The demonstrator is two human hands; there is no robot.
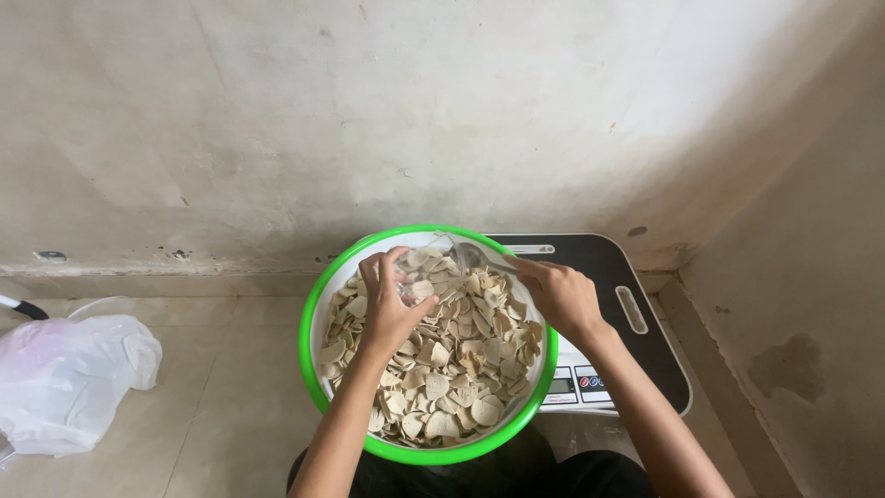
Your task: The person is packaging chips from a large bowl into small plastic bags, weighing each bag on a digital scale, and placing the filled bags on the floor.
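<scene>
Scuffed, stained plaster wall at the back and pale floor tiles below, that's the setting I'm looking down on from the head cam. Far left, a crumpled white plastic bag sits on the tiles. Middle of the view is a round white plastic basin with a bright green rim, heaped with thin beige cracker chips. The left hand hovers over the pile, fingers curled around a small clear plastic bag. The right hand is pinched shut on a metal spoon whose bowl points at that bag's mouth. Right of the basin, partly under it, a black and white electronic scale sits near the corner.
</scene>
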